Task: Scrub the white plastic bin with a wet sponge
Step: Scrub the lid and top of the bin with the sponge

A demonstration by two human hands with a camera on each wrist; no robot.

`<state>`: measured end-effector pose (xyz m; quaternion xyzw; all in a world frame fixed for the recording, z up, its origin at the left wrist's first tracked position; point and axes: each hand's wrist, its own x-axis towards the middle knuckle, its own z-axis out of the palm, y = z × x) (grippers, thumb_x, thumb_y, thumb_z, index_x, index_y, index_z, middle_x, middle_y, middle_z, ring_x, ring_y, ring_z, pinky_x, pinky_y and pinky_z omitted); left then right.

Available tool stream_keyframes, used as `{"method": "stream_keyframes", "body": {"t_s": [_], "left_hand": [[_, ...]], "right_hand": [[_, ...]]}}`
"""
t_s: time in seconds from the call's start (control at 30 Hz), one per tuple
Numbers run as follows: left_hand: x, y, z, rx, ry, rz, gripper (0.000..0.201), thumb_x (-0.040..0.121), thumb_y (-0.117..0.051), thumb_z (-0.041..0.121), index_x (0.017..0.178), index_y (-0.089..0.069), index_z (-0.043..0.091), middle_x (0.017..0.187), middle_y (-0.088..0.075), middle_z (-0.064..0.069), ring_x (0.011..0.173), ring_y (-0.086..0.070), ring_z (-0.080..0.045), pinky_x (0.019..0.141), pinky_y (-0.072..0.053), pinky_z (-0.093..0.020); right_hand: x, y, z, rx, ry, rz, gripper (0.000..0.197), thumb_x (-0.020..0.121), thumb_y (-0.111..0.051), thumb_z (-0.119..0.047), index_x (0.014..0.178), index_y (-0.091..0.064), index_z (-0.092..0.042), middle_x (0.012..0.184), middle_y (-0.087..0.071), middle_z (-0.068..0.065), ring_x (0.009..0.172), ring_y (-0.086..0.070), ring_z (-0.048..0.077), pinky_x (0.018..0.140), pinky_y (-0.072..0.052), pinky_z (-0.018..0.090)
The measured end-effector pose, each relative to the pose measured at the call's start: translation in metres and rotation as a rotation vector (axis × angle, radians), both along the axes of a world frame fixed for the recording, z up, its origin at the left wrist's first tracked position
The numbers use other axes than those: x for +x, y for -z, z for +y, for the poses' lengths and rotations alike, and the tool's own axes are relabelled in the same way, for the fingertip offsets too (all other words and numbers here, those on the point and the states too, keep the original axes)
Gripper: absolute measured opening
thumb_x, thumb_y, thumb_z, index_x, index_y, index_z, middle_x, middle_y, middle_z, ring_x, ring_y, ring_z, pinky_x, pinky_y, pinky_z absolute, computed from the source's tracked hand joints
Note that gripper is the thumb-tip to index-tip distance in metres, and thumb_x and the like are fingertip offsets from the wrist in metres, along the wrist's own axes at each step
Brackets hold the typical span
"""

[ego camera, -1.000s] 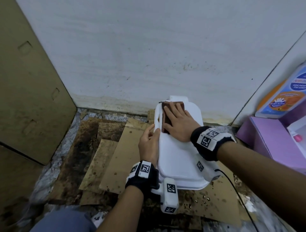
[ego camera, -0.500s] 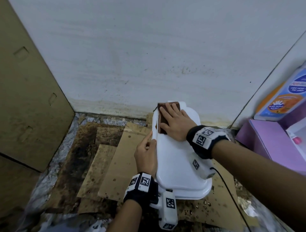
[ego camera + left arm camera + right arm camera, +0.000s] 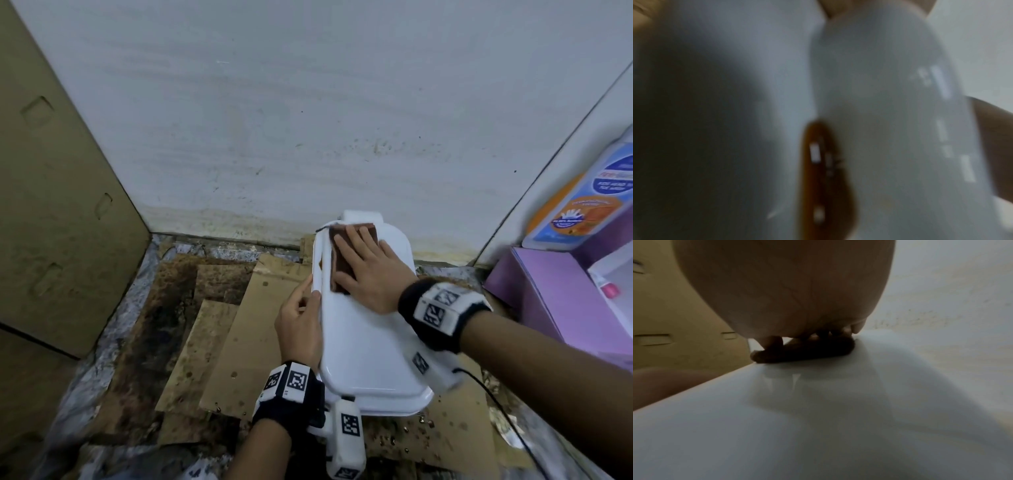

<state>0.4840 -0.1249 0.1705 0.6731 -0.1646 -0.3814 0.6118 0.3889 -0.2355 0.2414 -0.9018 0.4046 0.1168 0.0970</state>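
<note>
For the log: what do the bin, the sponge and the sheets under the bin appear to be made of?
White bin: looks like glossy moulded plastic, with rounded edges and light reflections in the right wrist view.
Sponge: brown, matte, probably a foam or scouring pad; texture unclear.
Sheets: flat tan corrugated cardboard, stained dark and spotted with droplets.

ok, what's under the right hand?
The brown sponge, pressed flat by the right hand onto the upturned white bin. The bin surface beneath the sponge is covered, so it can't be seen.
</note>
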Motion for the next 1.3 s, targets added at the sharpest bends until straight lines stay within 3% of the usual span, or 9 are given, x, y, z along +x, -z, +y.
{"method": "stream_keyframes", "body": {"t_s": [0.2,0.37,0.47,0.6,0.77,0.9,1.03,1.17,1.3], "left_hand": [[0.000,-0.001,0.000,-0.010,-0.006,0.016,0.030,0.093,-0.060,0.026,0.121,-0.069,0.032,0.102,-0.073,0.013,0.091,-0.068,-0.013,0.079,-0.056,-0.029],[-0.001,-0.005,0.001,-0.006,-0.006,0.006,0.029,0.094,-0.059,0.023,0.120,-0.070,0.031,0.092,-0.071,0.017,0.075,-0.064,-0.002,0.063,-0.050,-0.016],[-0.001,-0.007,0.003,-0.007,-0.002,-0.010,0.029,0.095,-0.058,0.021,0.121,-0.069,0.027,0.101,-0.070,0.017,0.077,-0.063,0.007,0.061,-0.047,-0.008],[-0.002,-0.010,0.003,0.009,0.006,-0.009,0.032,0.095,-0.057,0.023,0.124,-0.068,0.030,0.111,-0.071,0.010,0.089,-0.066,-0.005,0.072,-0.051,-0.021],[-0.003,-0.009,0.002,0.023,-0.005,0.017,0.031,0.092,-0.060,0.025,0.121,-0.070,0.033,0.109,-0.072,0.011,0.093,-0.067,-0.011,0.084,-0.057,-0.035],[-0.001,-0.008,0.001,0.017,-0.020,0.027,0.030,0.092,-0.060,0.020,0.119,-0.070,0.028,0.089,-0.069,0.019,0.078,-0.063,-0.007,0.073,-0.054,-0.027],[-0.001,-0.008,0.002,0.001,-0.014,0.004,0.030,0.094,-0.060,0.021,0.122,-0.070,0.026,0.113,-0.070,0.008,0.096,-0.066,-0.009,0.084,-0.055,-0.030],[-0.002,-0.009,0.004,-0.001,-0.006,-0.018,0.032,0.095,-0.058,0.022,0.126,-0.067,0.026,0.122,-0.068,0.005,0.108,-0.064,-0.013,0.094,-0.054,-0.035],[-0.002,-0.007,0.003,-0.008,0.001,-0.028,0.033,0.095,-0.057,0.022,0.127,-0.067,0.027,0.118,-0.069,0.008,0.098,-0.064,-0.007,0.080,-0.052,-0.023]], "right_hand": [[0.023,-0.006,-0.041,-0.012,0.073,0.003,0.069,0.099,-0.028,-0.049,0.154,0.002,-0.021,0.162,0.013,0.007,0.149,0.012,0.025,0.120,0.001,0.044],[0.000,0.006,0.000,-0.018,0.028,-0.070,0.067,0.100,-0.025,-0.048,0.154,0.004,-0.021,0.161,0.017,0.006,0.149,0.014,0.024,0.121,0.001,0.043],[-0.015,0.009,0.019,-0.005,0.005,-0.059,0.068,0.100,-0.025,-0.050,0.154,0.006,-0.022,0.160,0.019,0.004,0.148,0.017,0.022,0.120,0.005,0.041],[-0.010,0.004,0.002,-0.015,0.004,-0.044,0.069,0.099,-0.027,-0.051,0.154,0.004,-0.023,0.162,0.014,0.004,0.149,0.012,0.022,0.121,0.002,0.042],[0.017,-0.002,-0.046,0.007,0.080,-0.022,0.071,0.098,-0.031,-0.051,0.155,0.002,-0.023,0.162,0.014,0.006,0.149,0.012,0.023,0.121,-0.001,0.045],[0.007,0.000,-0.030,-0.013,0.026,-0.010,0.069,0.099,-0.028,-0.049,0.154,0.004,-0.021,0.162,0.015,0.006,0.149,0.012,0.024,0.121,-0.001,0.043],[-0.023,0.002,0.023,-0.029,-0.119,-0.017,0.068,0.100,-0.025,-0.050,0.154,0.006,-0.022,0.160,0.019,0.004,0.148,0.016,0.022,0.121,0.001,0.042],[-0.030,0.004,0.033,-0.024,-0.150,-0.010,0.069,0.096,-0.017,-0.055,0.154,0.007,-0.025,0.161,0.019,0.001,0.148,0.017,0.019,0.121,0.000,0.043],[0.000,0.000,-0.010,-0.024,-0.080,-0.019,0.067,0.099,-0.026,-0.052,0.154,0.004,-0.027,0.162,0.015,0.001,0.149,0.014,0.018,0.121,0.001,0.043]]}}
